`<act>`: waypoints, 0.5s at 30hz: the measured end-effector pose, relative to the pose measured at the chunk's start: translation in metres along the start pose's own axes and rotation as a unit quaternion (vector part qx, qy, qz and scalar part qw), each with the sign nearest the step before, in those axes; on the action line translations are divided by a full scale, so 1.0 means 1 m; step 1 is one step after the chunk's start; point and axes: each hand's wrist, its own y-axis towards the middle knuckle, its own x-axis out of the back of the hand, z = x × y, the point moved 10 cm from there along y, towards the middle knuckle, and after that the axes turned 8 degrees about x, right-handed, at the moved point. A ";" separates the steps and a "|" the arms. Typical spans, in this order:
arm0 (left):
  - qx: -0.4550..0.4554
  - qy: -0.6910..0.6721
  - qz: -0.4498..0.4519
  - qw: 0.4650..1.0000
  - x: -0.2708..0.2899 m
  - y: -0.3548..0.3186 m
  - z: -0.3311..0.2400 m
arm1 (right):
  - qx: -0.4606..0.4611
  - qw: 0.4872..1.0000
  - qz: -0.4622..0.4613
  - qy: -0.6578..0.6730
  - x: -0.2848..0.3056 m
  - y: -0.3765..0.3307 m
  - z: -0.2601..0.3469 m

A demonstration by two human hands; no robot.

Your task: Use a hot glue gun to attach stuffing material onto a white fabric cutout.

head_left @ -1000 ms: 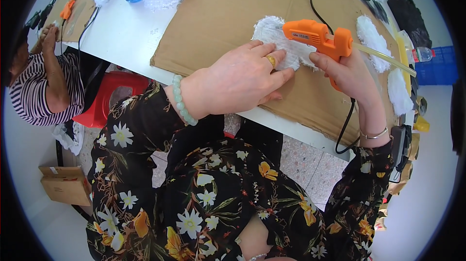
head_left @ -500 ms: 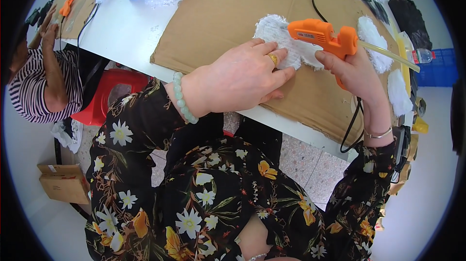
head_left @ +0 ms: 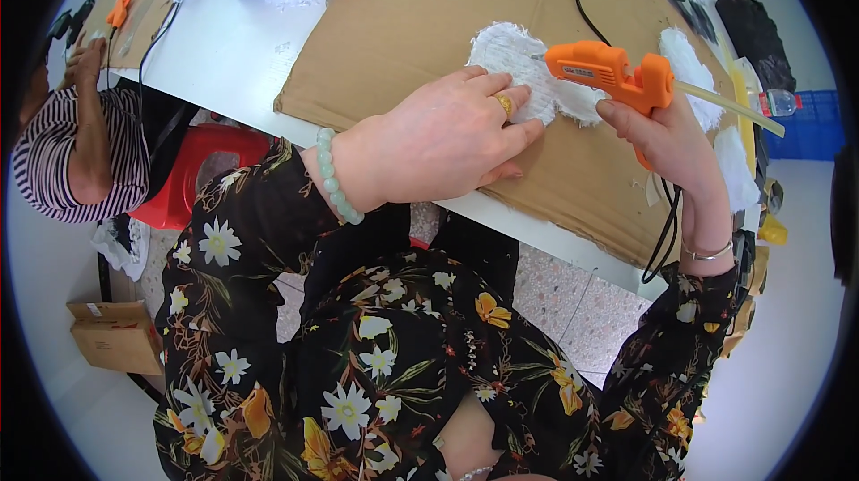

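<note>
- Left hand (head_left: 438, 145) flat, fingers spread, pressing white fluffy piece (head_left: 519, 65) onto cardboard (head_left: 403, 25).
- Right hand (head_left: 667, 136) clenched around orange glue gun (head_left: 608, 69), nozzle over the piece.
- Bare cardboard beyond; tabletop (head_left: 233, 42) edge just below both wrists.

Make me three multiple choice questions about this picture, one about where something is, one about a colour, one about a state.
1. Where does the white fluffy piece lie?
A on the cardboard sheet
B on the floor
C on the red stool

2. What colour is the glue gun?
A blue
B orange
C green

3. What is the left hand doing?
A gripping a bottle
B hanging off the table
C pressing flat on the fluffy piece

Answers: 1 A, brown cardboard shows all round it. 2 B, its body is orange, in the right hand. 3 C, fingers are spread on it.
</note>
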 end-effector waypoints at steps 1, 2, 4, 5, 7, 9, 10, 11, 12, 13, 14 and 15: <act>0.000 -0.002 0.001 1.000 0.000 0.000 -0.001 | 0.012 1.000 0.000 0.010 0.002 -0.002 0.000; -0.001 -0.003 0.001 1.000 0.000 0.001 -0.001 | 0.024 0.999 0.000 0.020 0.004 -0.004 0.002; -0.001 -0.005 0.001 1.000 0.000 0.001 -0.002 | 0.012 0.999 -0.001 0.030 0.005 -0.007 -0.001; 0.000 -0.005 0.001 1.000 0.000 0.001 -0.002 | 0.000 0.999 -0.001 0.041 0.005 -0.008 -0.003; 0.000 -0.001 -0.002 1.000 0.001 0.000 -0.001 | -0.007 0.999 -0.001 0.039 0.005 -0.007 -0.002; 0.000 -0.004 -0.005 1.000 0.003 0.000 -0.002 | -0.016 0.999 -0.003 0.037 0.005 -0.007 -0.001; 0.001 -0.006 -0.008 1.000 0.003 0.000 -0.001 | -0.020 0.999 0.000 0.040 0.004 -0.007 -0.001; 0.000 -0.007 -0.007 1.000 0.003 0.000 -0.001 | -0.024 0.999 0.003 0.043 0.003 -0.007 -0.002; 0.000 -0.007 -0.005 1.000 0.002 0.000 -0.001 | -0.025 0.999 0.003 0.043 0.003 -0.008 -0.003; 0.001 -0.005 -0.002 1.000 0.001 0.001 -0.001 | -0.019 0.999 0.001 0.030 0.006 -0.009 -0.003; 0.001 -0.005 -0.003 1.000 0.002 0.001 -0.001 | -0.013 1.000 -0.001 0.017 0.008 -0.010 -0.002; 0.003 -0.004 -0.004 1.000 0.003 0.001 -0.002 | -0.013 1.000 -0.001 0.017 0.009 -0.010 -0.001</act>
